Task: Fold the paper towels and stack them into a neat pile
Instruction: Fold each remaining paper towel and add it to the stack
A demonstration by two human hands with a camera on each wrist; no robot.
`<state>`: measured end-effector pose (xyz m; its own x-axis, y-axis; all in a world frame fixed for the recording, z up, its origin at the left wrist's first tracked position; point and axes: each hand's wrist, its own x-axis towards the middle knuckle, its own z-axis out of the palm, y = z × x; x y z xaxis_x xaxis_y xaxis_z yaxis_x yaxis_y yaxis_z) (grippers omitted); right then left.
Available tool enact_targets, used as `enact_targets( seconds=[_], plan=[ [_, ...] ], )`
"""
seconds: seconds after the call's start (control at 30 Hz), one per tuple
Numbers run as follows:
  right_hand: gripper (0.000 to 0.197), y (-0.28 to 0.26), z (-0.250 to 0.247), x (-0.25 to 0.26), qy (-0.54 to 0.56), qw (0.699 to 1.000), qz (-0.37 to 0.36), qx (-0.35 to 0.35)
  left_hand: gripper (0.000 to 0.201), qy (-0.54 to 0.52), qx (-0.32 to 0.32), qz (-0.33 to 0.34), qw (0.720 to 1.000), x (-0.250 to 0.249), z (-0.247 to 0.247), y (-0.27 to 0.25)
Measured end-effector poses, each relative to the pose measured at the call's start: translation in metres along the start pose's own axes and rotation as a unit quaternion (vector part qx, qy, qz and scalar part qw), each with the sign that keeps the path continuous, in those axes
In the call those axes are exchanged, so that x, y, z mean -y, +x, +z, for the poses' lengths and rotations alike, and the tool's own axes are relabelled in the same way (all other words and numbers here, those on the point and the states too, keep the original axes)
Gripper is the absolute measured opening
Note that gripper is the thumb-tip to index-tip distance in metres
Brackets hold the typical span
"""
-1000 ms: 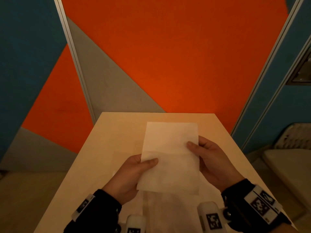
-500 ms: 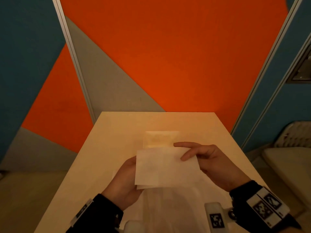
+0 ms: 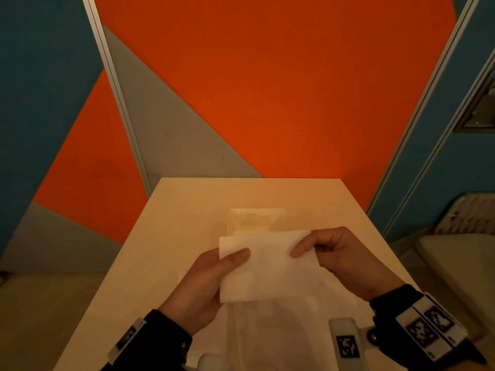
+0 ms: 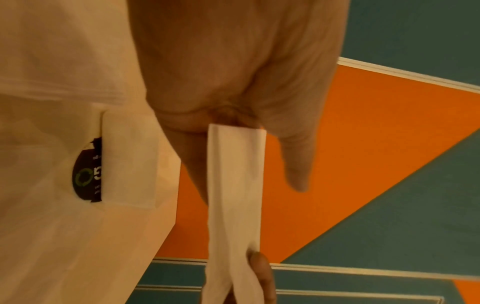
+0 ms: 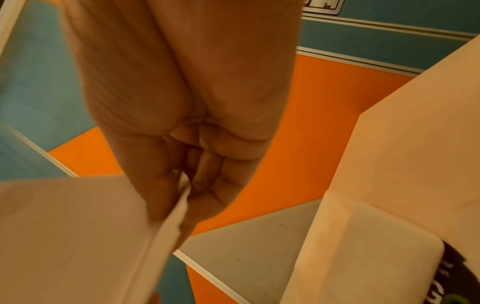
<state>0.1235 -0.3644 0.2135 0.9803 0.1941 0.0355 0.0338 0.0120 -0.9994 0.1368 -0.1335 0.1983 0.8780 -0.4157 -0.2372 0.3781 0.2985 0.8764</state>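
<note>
The left hand (image 3: 203, 285) pinches the left edge of one folded paper towel (image 3: 267, 269), thumb on top and fingers beneath. The right hand (image 3: 345, 261) pinches the right edge of the same towel between thumb and curled fingers. The towel is held above the table (image 3: 187, 210), clear of the surface (the left wrist view shows its layers edge-on, parting slightly at the far end). Beyond the towel, one folded pile (image 3: 257, 220) lies flat on the table; its sheet count cannot be told. Below the hands, one pale plastic package (image 3: 267, 333) lies on the near table edge. One chair (image 3: 460, 253) stands to the right.
</note>
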Motion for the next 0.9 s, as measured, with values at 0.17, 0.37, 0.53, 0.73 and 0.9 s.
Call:
enact_targets(
  seconds=[0.17,0.37,0.53,0.73,0.9],
  plan=[
    [0.035,0.001,0.000,0.001,-0.013,1.000,-0.004,0.016,0.034,0.021,-0.026,0.037,0.999,0.006,-0.001,0.003],
    [0.020,0.011,-0.001,0.008,-0.022,1.000,-0.011,0.010,0.043,0.098,-0.016,0.059,0.993,0.006,-0.005,-0.003],
    [0.036,0.029,-0.001,0.026,-0.149,0.982,0.018,0.117,0.076,0.187,0.081,0.096,0.974,0.000,-0.017,-0.005],
    [0.038,0.053,0.019,0.029,-0.270,0.928,0.029,0.253,0.044,0.228,0.140,0.032,0.963,-0.001,-0.010,-0.008],
    [0.029,0.061,0.022,-0.004,-0.174,0.966,0.063,0.179,0.039,0.205,0.047,0.011,0.978,0.013,-0.025,-0.005]
  ],
)
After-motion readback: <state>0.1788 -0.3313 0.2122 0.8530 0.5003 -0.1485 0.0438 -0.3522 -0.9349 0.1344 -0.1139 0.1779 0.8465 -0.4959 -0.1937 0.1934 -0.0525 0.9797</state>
